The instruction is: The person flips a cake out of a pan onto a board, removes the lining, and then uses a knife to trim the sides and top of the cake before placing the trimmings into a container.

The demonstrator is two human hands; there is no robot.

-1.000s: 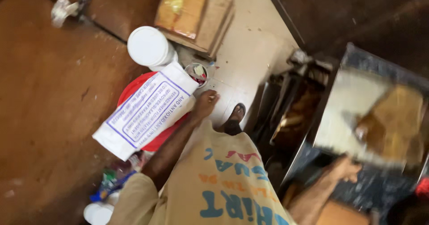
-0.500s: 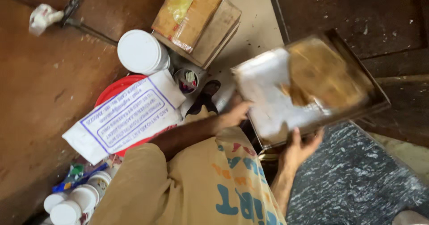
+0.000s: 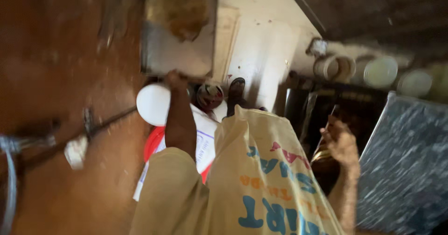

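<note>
The left hand (image 3: pixel 176 79) is gripping the near edge of a metal tray (image 3: pixel 172 53), holding it out over the floor (image 3: pixel 56 53); brown residue is sitting in the tray's far end. The right hand (image 3: pixel 339 141) is curling loosely beside a dark rack (image 3: pixel 322 104), but blur is hiding whether it is grasping anything. A white lid (image 3: pixel 153 104) is lying just below the tray.

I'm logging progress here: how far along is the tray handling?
Done: the metal tray with brown residue is lifted out, up at arm's length. In hand: the left hand grips its near edge; the right hand holds something blurred. Left: the tray is not set down.
</note>
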